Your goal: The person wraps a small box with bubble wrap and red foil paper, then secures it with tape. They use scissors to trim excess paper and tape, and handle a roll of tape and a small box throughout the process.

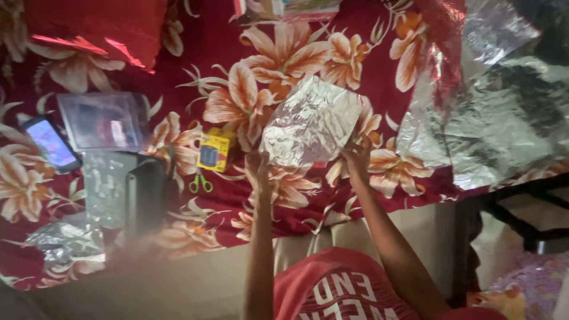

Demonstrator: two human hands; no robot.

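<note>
Both hands (256, 163) apparently pinching foil sheet (309, 125)

a crinkled, silvery clear plastic bag (311, 124) is held flat and slightly tilted above the red floral cloth.

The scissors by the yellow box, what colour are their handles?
Green handles on the scissors, seen in the head view.

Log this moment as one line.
left hand: grips foil sheet lower edge | right hand: grips same sheet | nearby: yellow box, green scissors on floral cloth
</note>
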